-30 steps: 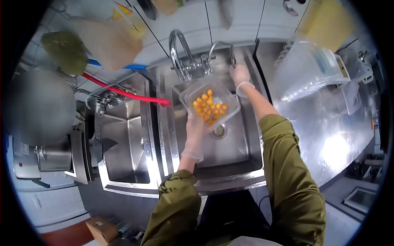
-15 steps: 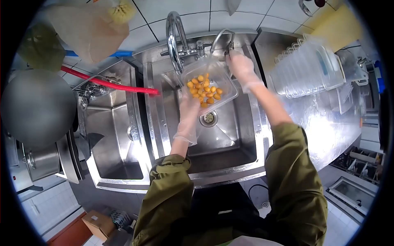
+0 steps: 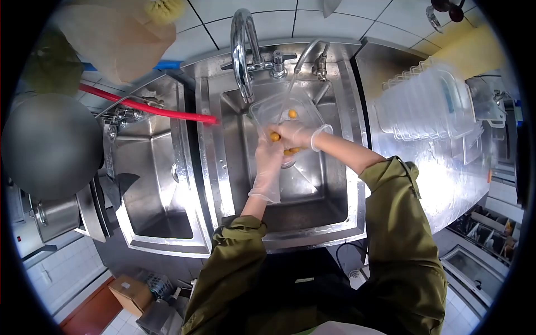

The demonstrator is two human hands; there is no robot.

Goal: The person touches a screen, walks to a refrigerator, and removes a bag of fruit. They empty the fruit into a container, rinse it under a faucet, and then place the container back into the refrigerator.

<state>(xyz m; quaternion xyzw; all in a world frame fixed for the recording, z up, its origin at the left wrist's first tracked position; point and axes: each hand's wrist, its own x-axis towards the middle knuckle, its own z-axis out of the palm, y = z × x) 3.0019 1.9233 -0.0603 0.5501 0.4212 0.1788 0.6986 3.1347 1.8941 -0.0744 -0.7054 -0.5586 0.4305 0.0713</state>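
A clear plastic container point(image 3: 312, 109) is tilted over the right sink, with water running into it from the thin spout point(image 3: 304, 53). Small orange fruits point(image 3: 292, 114) lie inside, most of them hidden by my hands. My gloved left hand point(image 3: 269, 159) holds the container by its near left side. My gloved right hand point(image 3: 296, 135) is inside the container, over the fruits, close to my left fingers. Its fingers are partly hidden, so whether they hold fruit is unclear.
A large faucet point(image 3: 243, 56) rises behind the right sink point(image 3: 301, 218). To the left is a second sink point(image 3: 162, 206), with a red hose point(image 3: 151, 109) above it. Stacked clear containers point(image 3: 424, 106) stand on the right counter point(image 3: 413, 162).
My right hand has moved from the tap at the back right down into the container. The view has shifted slightly, and the fruits are now mostly covered.
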